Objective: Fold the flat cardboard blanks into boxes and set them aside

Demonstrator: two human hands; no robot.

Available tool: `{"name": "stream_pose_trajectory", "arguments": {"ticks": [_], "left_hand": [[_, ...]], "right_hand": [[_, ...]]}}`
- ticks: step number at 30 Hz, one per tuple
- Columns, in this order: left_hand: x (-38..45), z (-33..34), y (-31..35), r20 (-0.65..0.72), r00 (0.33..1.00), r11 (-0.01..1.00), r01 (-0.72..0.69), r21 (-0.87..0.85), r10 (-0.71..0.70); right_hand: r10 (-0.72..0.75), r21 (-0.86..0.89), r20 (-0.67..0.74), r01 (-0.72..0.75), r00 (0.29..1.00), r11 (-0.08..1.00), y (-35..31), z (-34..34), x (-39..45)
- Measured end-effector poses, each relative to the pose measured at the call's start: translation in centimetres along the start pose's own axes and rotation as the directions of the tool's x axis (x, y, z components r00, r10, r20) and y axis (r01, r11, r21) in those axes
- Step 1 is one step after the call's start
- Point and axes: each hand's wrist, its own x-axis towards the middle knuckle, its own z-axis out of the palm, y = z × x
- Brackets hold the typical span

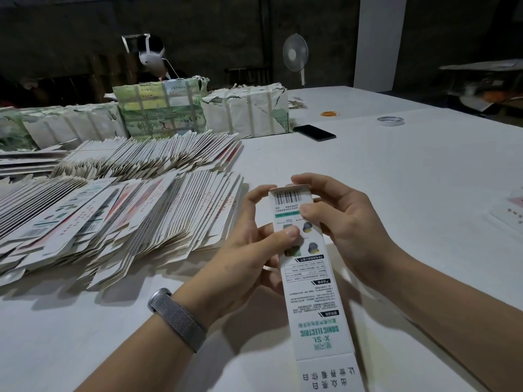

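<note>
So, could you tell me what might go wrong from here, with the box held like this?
The near flap of the box hangs open, so it may snag the table. The left hand and right hand both press near the far end, which could crease it. An elbow might topple the leaning flat blanks.

Both forearms are bare, with no sleeve in view. The left hand (254, 244) and right hand (339, 222) wear no gloves and no rings that can be seen. Just behind the left grip, on the wrist, sits a band (177, 318) of silver-grey woven metal mesh, with a rounded clasp piece at its upper end.
</note>
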Motion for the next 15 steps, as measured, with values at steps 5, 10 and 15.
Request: {"name": "stream_pose_trajectory", "arguments": {"ticks": [5,10,15], "left_hand": [[-0.08,0.10,0.03,0.015,1.000,1.000,-0.008,0.007,0.008],[-0.19,0.37,0.31,0.012,1.000,1.000,-0.004,0.026,0.004],[-0.29,0.77,0.23,-0.005,1.000,0.997,0.012,0.074,-0.012]], "right_hand": [[0.006,0.031,0.007,-0.006,1.000,1.000,-0.15,0.01,0.01],[-0.015,-0.004,-0.059,0.015,0.998,1.000,-0.19,-0.11,0.18],[0.012,0.000,-0.108,-0.012,0.994,1.000,-0.26,-0.04,0.42]]}}
